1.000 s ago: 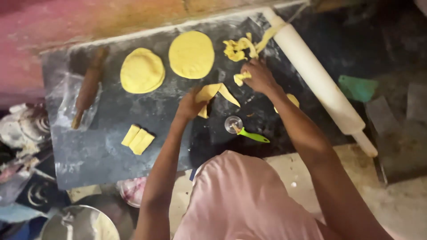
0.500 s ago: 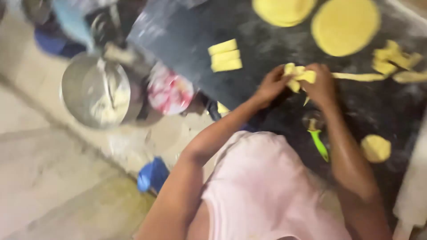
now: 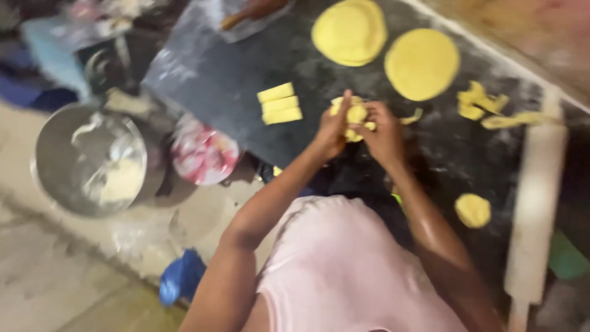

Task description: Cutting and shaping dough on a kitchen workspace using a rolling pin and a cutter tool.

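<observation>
Both my hands meet over the dark work board (image 3: 215,80) and press a lump of yellow dough scraps (image 3: 355,114) between them. My left hand (image 3: 332,130) cups its left side, my right hand (image 3: 384,134) its right side. Three folded yellow dough strips (image 3: 279,103) lie just left of my hands. Two flat rolled dough rounds (image 3: 350,31) (image 3: 421,63) lie beyond them. Loose dough trimmings (image 3: 485,107) sit to the right, and a small dough ball (image 3: 472,210) lies by my right forearm.
A long white rolling pin (image 3: 534,197) lies along the board's right side. A brown wooden rolling pin (image 3: 252,11) is at the top. A steel bowl with flour (image 3: 92,161) and a red-and-white plate (image 3: 203,154) stand on the floor to the left. A blue object (image 3: 181,276) lies near my elbow.
The view has swung round. My hands have gathered the yellow strips into one lump between them, close above the board.
</observation>
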